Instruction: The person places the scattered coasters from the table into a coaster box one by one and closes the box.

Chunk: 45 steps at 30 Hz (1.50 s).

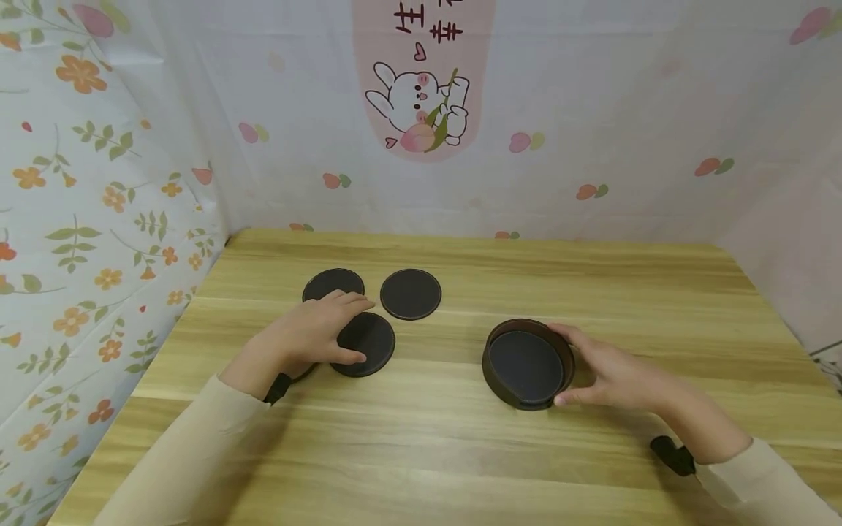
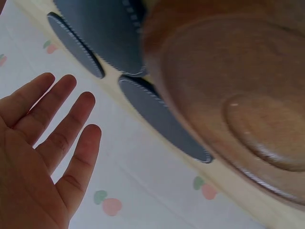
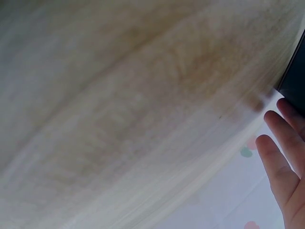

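In the head view my left hand (image 1: 312, 329) hovers low over several black round coasters (image 1: 373, 347), fingers loosely spread and nothing gripped. Its thumb overlaps the nearest coaster; the edge of another peeks out below the palm, mostly hidden. White stitching runs round the coasters (image 2: 162, 119) in the left wrist view. A round, open-topped dark brown coaster holder (image 1: 495, 376) stands to the right, a black disc showing inside it. My right hand (image 1: 608, 372) holds the holder's right side, thumb at the front and fingers behind. The right wrist view catches only the holder's dark side (image 3: 294, 81).
Everything lies on a light wood-grain table (image 1: 408, 453). A printed white cloth (image 1: 276, 88) hangs along the back and left. Close to the left wrist camera, a brown round surface (image 2: 200, 62) with a curved ridge fills the upper right.
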{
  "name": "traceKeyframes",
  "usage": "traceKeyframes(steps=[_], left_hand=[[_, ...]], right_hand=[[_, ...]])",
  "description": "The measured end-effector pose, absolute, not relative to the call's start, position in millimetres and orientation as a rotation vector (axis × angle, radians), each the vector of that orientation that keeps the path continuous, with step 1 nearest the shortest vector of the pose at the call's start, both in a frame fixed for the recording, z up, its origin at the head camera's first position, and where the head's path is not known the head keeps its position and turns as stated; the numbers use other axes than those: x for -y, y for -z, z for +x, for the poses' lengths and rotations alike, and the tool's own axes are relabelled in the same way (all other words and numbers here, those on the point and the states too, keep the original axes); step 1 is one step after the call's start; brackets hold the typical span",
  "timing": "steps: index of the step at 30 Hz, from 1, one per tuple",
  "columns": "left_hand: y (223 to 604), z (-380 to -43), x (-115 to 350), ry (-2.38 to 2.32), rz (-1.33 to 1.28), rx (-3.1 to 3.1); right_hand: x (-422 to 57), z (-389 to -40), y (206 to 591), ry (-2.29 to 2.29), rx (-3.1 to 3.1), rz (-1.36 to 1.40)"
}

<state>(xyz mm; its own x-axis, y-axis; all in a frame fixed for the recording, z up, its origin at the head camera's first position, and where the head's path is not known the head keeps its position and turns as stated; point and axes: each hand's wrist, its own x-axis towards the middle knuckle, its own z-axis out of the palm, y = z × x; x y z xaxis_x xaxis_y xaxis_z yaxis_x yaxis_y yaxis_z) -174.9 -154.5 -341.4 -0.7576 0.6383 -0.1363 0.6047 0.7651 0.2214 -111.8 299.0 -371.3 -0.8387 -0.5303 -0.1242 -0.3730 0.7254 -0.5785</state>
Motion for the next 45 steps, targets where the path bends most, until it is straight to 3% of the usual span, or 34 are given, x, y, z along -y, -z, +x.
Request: traceKeyframes(steps=[45], left_hand=[[366.3,-175.6,162.6,-0.089,1.023,-2.739]], right_hand=[[-296.3,-110.2,371.5,0.77,-2.673,-0.718]])
